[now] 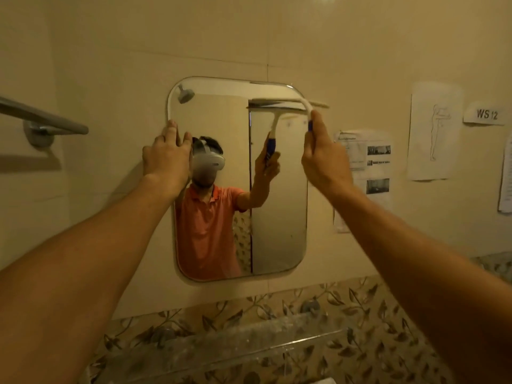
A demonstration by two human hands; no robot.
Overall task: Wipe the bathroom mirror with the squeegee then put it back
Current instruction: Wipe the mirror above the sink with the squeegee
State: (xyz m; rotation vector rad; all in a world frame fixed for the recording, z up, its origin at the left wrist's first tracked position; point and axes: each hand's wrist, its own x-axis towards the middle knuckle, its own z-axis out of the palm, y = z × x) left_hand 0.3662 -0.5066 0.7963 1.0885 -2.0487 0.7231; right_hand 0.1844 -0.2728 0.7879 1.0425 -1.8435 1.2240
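**Status.** R hand is clenched round the blue handle of the squeegee. The blade lies horizontal against the top-right of the bathroom mirror, w/ its right end overhanging onto the wall tile. L hand rests flat, fingers straight, on the mirror's upper-left edge and holds nothing.

**Hazards (est.)**
1. Blade overhang: the step at the glass edge may lift the rubber, so streaks are likely.
2. L palm on the glass: probable smudges, and that zone can't be wiped until the hand is lifted.
3. Paper notices are near the mirror's right edge: a sideways drift could snag or wet them.

**Containers.** None seen. A clear wall shelf sits below the mirror; contents can't be made out.
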